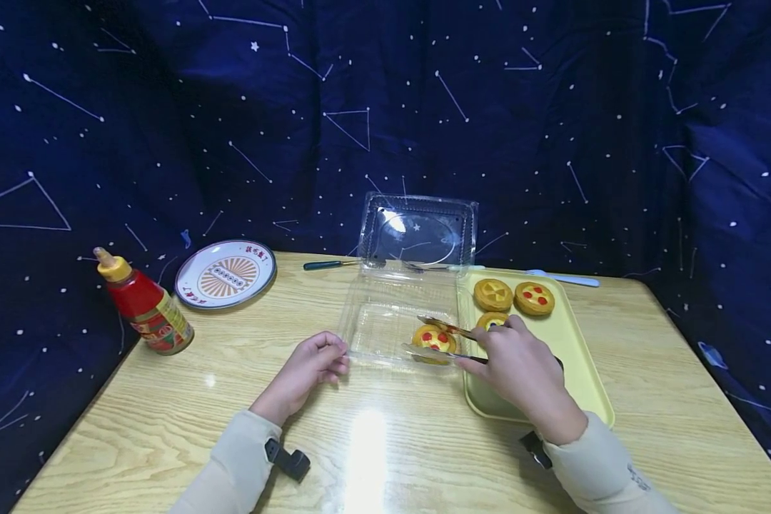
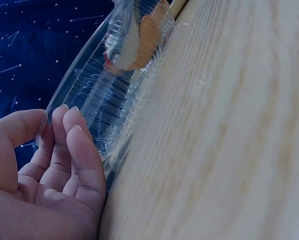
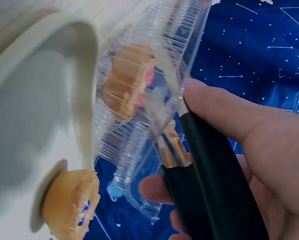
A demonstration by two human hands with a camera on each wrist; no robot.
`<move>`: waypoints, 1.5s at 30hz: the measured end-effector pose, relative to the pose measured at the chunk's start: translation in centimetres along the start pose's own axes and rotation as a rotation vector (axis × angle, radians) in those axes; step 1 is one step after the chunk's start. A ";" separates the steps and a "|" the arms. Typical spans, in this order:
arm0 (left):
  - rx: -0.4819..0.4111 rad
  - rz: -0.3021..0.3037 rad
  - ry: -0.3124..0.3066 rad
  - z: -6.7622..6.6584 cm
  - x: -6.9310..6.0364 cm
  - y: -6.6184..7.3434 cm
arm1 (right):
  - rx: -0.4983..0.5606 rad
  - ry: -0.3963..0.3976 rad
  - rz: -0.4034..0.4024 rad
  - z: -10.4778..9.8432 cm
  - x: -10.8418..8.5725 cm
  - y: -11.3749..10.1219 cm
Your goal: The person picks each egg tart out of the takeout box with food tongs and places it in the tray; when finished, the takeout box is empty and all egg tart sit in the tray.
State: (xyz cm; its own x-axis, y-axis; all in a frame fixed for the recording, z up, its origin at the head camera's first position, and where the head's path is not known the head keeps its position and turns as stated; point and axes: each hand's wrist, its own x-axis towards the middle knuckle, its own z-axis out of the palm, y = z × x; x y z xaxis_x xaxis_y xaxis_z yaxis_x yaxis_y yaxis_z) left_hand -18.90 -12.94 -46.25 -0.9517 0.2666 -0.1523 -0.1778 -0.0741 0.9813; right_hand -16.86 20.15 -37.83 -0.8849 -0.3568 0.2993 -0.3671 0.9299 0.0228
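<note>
My left hand (image 1: 315,364) pinches the front left corner of a clear plastic clamshell box (image 1: 375,328), its rim between thumb and fingers in the left wrist view. My right hand (image 1: 523,364) grips black-handled metal tongs (image 3: 209,175) that reach over the box's right wall. Inside, at the front right, sits an egg tart (image 1: 438,337) with red pieces on top. The tong ends lie on either side of it; I cannot tell whether they squeeze it. Under my right hand, partly hidden, a tart with blue bits (image 3: 72,202) rests on the yellow tray (image 1: 578,357).
Two more tarts, one plain (image 1: 492,294) and one red-dotted (image 1: 535,298), sit at the tray's back. A light blue utensil (image 1: 572,280) and a green-handled one (image 1: 324,265) lie behind. To the left stand a patterned plate (image 1: 228,275) and a red sauce bottle (image 1: 150,310).
</note>
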 end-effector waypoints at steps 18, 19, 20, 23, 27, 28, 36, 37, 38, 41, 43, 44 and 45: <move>-0.002 0.010 -0.002 -0.1 0.1 -0.1 | 0.087 -0.024 0.068 0.9 0.7 -0.2; -0.002 0.009 0.000 -0.1 0.1 -0.1 | 0.082 -0.025 0.067 0.8 0.7 -0.1; 0.001 0.008 0.001 -0.1 0.1 -0.1 | 0.075 -0.026 0.067 0.7 0.7 -0.1; 0.000 0.001 0.009 0.0 0.0 0.0 | 0.059 -0.042 0.072 0.4 0.7 0.0; -0.008 -0.008 0.010 0.1 -0.1 0.0 | 0.060 -0.091 0.092 0.1 0.8 -0.1; -0.009 -0.007 0.009 0.1 -0.1 0.1 | 0.062 -0.102 0.097 0.0 0.9 -0.2; -0.003 0.007 0.000 0.1 -0.2 0.1 | 0.049 -0.120 0.089 0.2 1.4 -0.4; -0.005 0.008 -0.001 0.1 -0.2 0.1 | 0.047 -0.121 0.087 0.3 1.4 -0.4; -0.007 0.008 -0.003 0.1 -0.2 0.1 | 0.044 -0.120 0.083 0.4 1.4 -0.4; -0.014 0.004 -0.005 0.1 -0.2 0.2 | 0.044 -0.102 0.070 0.6 1.4 -0.3; -0.017 0.003 -0.007 0.1 -0.2 0.2 | 0.052 -0.085 0.066 0.7 1.3 -0.2; -0.015 0.002 -0.007 0.0 -0.2 0.2 | 0.057 -0.075 0.062 0.8 1.3 -0.2; -0.012 0.002 -0.005 0.0 -0.2 0.2 | 0.061 -0.067 0.059 0.8 1.2 -0.1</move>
State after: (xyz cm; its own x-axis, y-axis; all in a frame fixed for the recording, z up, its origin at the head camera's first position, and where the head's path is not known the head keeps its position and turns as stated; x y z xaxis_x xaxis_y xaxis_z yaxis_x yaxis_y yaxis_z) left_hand -18.77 -13.00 -46.06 -0.9509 0.2712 -0.1495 -0.1787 -0.0866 0.9801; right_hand -18.11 19.52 -38.19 -0.9219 -0.3087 0.2343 -0.3289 0.9429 -0.0521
